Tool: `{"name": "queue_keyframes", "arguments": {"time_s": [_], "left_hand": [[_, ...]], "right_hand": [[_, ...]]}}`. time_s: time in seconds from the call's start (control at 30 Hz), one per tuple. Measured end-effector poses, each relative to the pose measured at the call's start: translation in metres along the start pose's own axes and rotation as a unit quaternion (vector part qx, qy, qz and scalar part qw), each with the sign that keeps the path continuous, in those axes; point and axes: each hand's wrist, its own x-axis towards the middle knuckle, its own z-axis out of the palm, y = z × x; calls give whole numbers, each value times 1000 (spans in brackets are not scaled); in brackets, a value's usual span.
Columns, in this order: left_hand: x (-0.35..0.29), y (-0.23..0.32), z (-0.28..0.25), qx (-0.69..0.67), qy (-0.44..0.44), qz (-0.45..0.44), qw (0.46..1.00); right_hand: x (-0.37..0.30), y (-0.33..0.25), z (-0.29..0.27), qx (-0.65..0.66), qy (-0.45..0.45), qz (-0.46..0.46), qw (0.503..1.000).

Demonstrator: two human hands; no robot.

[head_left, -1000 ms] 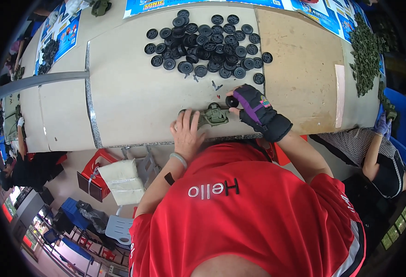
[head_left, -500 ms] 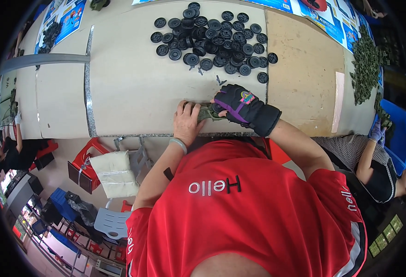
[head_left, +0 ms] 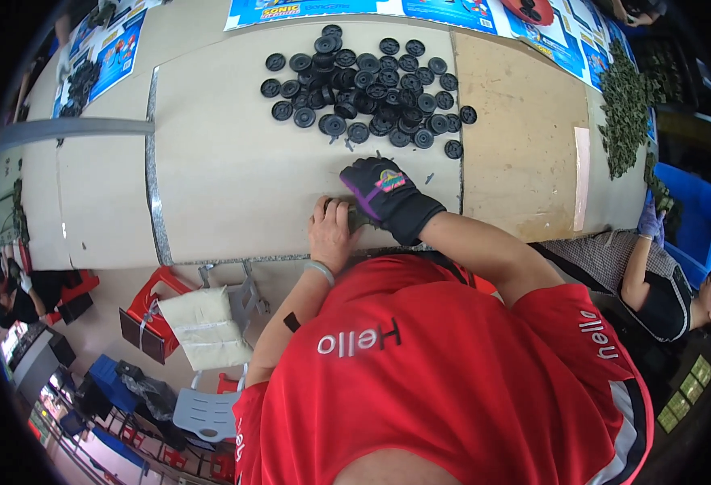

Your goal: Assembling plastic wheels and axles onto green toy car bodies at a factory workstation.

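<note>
At the table's near edge my bare left hand (head_left: pixel 333 232) is closed around a green plastic part (head_left: pixel 361 216), mostly covered by my hands. My right hand (head_left: pixel 384 192), in a black and purple glove, lies over the part's far right end. Its fingers are curled, and their tips and anything in them are hidden. Beyond the hands spreads a pile of round black plastic wheels (head_left: pixel 365 79). Small dark pin-like pieces (head_left: pixel 429 177) are scattered between the pile and my right hand.
A grey bar (head_left: pixel 76 129) juts over the table (head_left: pixel 210 186) at left. Printed blue sheets (head_left: pixel 307 8) line the far edge. At right are a green parts heap (head_left: pixel 624 109), a blue bin (head_left: pixel 699 218) and a gloved co-worker (head_left: pixel 655 275). A cushioned chair (head_left: pixel 206 323) stands lower left.
My right hand has moved left and turned further over the green part, covering more of it. The black wheel seen at its fingers before is now hidden. The view has shifted slightly.
</note>
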Motion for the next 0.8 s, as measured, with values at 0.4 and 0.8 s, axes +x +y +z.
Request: {"name": "queue_keyframes", "arguments": {"time_s": [0.4,0.8], "left_hand": [[-4,-10,5,10,-33,1,999],[22,-16,-21,48,-41,55,996]], "right_hand": [[9,-10,-12,-45,-32,46,997],[-7,12,8,76,60,56,994]]}}
